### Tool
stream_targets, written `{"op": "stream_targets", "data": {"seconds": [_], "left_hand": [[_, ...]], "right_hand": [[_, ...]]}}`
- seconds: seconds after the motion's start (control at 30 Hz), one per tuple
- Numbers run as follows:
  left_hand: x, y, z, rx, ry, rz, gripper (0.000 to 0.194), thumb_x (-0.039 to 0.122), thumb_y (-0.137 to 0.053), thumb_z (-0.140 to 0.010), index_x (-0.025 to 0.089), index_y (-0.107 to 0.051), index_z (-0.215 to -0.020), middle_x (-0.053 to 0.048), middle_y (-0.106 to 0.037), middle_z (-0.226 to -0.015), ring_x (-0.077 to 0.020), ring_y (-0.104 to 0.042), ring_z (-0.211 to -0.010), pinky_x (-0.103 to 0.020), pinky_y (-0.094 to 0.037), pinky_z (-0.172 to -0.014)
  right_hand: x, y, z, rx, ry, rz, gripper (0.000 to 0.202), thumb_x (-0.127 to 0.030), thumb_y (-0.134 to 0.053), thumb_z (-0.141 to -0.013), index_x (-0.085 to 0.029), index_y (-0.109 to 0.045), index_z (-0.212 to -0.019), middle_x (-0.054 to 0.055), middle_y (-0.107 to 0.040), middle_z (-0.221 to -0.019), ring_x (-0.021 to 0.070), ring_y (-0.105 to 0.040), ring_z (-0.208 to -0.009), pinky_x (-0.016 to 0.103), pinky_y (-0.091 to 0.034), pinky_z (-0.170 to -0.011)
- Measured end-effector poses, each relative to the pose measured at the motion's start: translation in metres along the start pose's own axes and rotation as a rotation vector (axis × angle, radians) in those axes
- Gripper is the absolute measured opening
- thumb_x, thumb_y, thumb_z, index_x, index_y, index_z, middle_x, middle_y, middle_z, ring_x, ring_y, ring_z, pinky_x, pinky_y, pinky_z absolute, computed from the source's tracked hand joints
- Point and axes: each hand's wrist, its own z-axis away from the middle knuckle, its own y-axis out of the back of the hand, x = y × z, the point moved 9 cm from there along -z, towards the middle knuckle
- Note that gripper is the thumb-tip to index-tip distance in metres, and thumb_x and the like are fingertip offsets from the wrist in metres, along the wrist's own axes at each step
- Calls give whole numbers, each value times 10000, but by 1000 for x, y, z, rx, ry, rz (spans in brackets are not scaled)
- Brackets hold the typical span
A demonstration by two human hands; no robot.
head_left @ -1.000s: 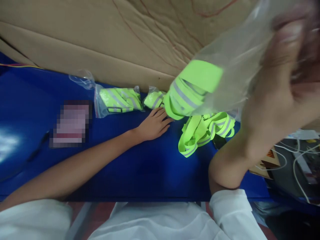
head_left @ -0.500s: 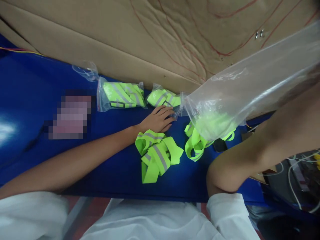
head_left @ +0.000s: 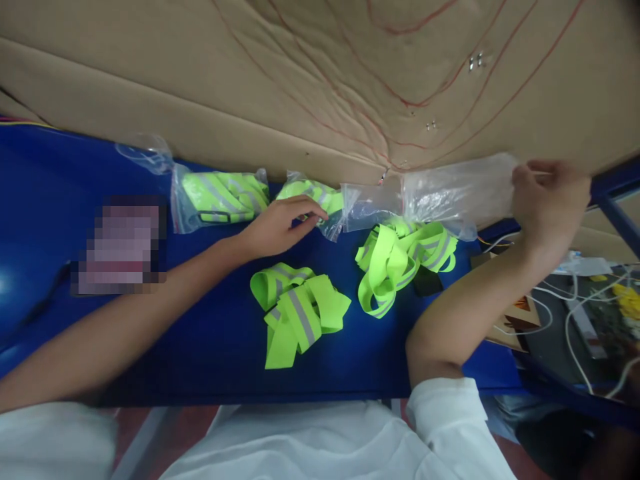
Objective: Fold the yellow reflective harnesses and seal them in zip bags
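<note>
My right hand [head_left: 553,197], somewhat blurred, grips the right end of a clear plastic bag [head_left: 457,187] stretched along the cardboard. My left hand [head_left: 280,223] has thumb and forefinger tips close together over a bagged neon-yellow reflective strap [head_left: 325,197]; whether plastic is pinched there is hard to see. Left of it lies another bagged reflective strap [head_left: 225,193]. Two loose heaps of the same webbing, a left heap [head_left: 305,313] and a right heap [head_left: 390,263], rest on the blue table. An empty-looking clear bag [head_left: 370,203] lies between the hands.
Brown cardboard [head_left: 300,80] with red cords rises behind the blue table [head_left: 200,360]. A pixelated flat object [head_left: 120,243] is at left. A dark flat item [head_left: 428,283] sits by the right heap. White cables [head_left: 570,327] and clutter fill the right side.
My right hand has come into view, and the large clear bag has swung down and back to lie along the cardboard, uncovering the right heap. My left hand's spread fingers have drawn together.
</note>
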Motion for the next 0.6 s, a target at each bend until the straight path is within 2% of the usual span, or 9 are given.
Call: {"op": "stream_targets", "data": {"seconds": [0.07, 0.1, 0.2, 0.3, 0.33, 0.4, 0.43, 0.5, 0.6], "left_hand": [[-2, -7, 4, 18, -24, -104, 295, 277, -474, -1067, 182, -746, -1133, -110, -730, -1176, -227, -704, -1109, -375, -568, -998], [-2, -16, 8, -5, -55, -178, 295, 262, -475, -1060, 176, -751, -1119, -132, -714, -1202, -252, -688, -1154, -412, -563, -1029], [-2, -39, 17, -95, -142, -386, 289, 226, -503, -1035, 175, -765, -1145, -179, -676, -1268, -318, -656, -1214, -492, -560, -1026], [-7, -27, 18, 18, -51, -522, 333, 255, -535, -1037, 200, -719, -1309, -201, -637, -1404, -383, -620, -1291, -571, -513, -1049], [-10, -19, 18, 74, -1, -558, 378, 294, -566, -1034, 208, -680, -1385, -214, -589, -1493, -419, -575, -1362, -616, -471, -1090], [-17, -6, 17, 132, 76, -594, 516, 385, -638, -1012, 219, -594, -1498, -232, -487, -1618, -473, -478, -1472, -679, -387, -1160], [-21, -3, 16, 131, 102, -588, 564, 418, -655, -1004, 217, -567, -1523, -233, -474, -1633, -476, -467, -1487, -676, -378, -1176], [-31, 2, 15, 130, 159, -543, 564, 447, -634, -1017, 206, -557, -1521, -220, -538, -1584, -446, -533, -1442, -624, -434, -1162], [-41, 17, 14, 249, 234, -401, 516, 447, -564, -1053, 173, -548, -1490, -191, -640, -1457, -372, -630, -1339, -531, -517, -1121]], "right_hand": [[10, 0, 2, -43, -153, 45, 623, -568, -861, -815, -126, -756, -1241, 234, -782, -1135, 315, -767, -1078, 463, -547, -842], [2, 4, 4, -58, -166, 30, 646, -529, -887, -806, -140, -730, -1296, 236, -760, -1223, 324, -737, -1163, 485, -540, -917], [-67, 14, 17, -210, 64, -192, 473, -422, -739, -991, -155, -671, -1376, 202, -734, -1310, 254, -709, -1224, 420, -529, -1039], [-162, 11, 60, -584, 427, -539, 373, -323, -609, -1075, -167, -655, -1411, 170, -704, -1388, 239, -677, -1283, 376, -508, -1098], [-191, 5, 83, -783, 543, -618, 343, -288, -607, -1073, -191, -667, -1397, 146, -695, -1414, 236, -673, -1283, 364, -515, -1088], [-226, -13, 128, -1144, 642, -642, 299, -253, -618, -1059, -228, -703, -1345, 104, -736, -1344, 232, -721, -1169, 341, -541, -1004], [-236, -21, 143, -1246, 662, -620, 274, -244, -623, -1052, -233, -720, -1307, 90, -758, -1290, 235, -727, -1142, 331, -540, -974], [-247, -35, 157, -1305, 680, -565, 188, -246, -609, -1051, -227, -759, -1163, 79, -786, -1183, 241, -732, -1100, 314, -526, -923], [-240, -55, 146, -1156, 622, -418, 281, -321, -583, -1063, -199, -734, -860, 126, -782, -991, 272, -729, -967, 335, -498, -819]]}}
